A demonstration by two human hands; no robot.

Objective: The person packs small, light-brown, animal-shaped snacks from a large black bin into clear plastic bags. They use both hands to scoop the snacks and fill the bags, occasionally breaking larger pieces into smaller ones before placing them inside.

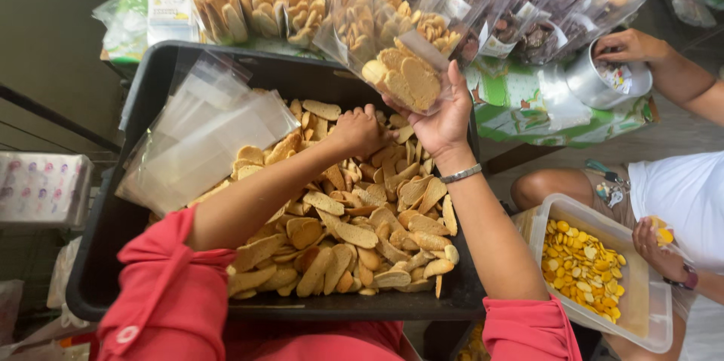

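Left hand (360,129), fingers closed on biscuits (354,233) at frame centre; right hand (445,116), fingers clamped around clear bag (407,78); keep its mouth open, upright.

Glossy clear plastic bag (411,78), matt crackers (354,234)

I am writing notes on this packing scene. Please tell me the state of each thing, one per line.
Left hand: closed on crackers in the bin.
Right hand: holding the small clear plastic bag, open, partly filled with crackers.
Large black plastic bin: holds many loose oval beige crackers.
Stack of clear bags: empty, flat.
Clear rectangular plastic tub: open, holds yellow chips.
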